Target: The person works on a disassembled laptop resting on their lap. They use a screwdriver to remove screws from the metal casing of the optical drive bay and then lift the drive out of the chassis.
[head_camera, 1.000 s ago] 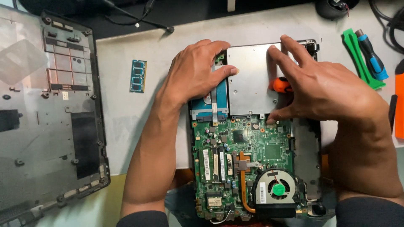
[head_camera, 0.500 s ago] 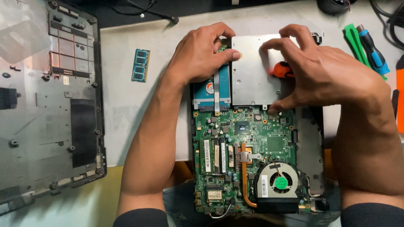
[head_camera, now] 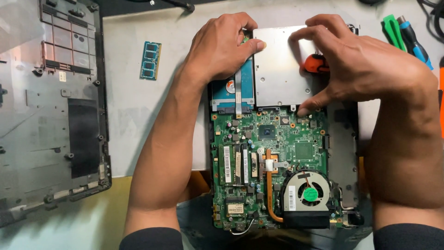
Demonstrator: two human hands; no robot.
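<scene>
the drive [head_camera: 277, 69], a flat silver box, sits at the top of the open laptop. cover [head_camera: 51, 115] is off, memory stick [head_camera: 151, 60] is out. left hand [head_camera: 222, 48] and right hand [head_camera: 365, 69] press half-curled fingers on it, not lifted yet.

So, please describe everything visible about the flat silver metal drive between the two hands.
The silver drive is a flat, rectangular box of dull grey sheet metal. It lies level in the open laptop, above the green circuit board and right of the blue-labelled hard drive. The left hand puts its thumb on the left edge; the right hand spans the right side, thumb at the lower edge. An orange tool handle lies on it, partly hidden.
</scene>
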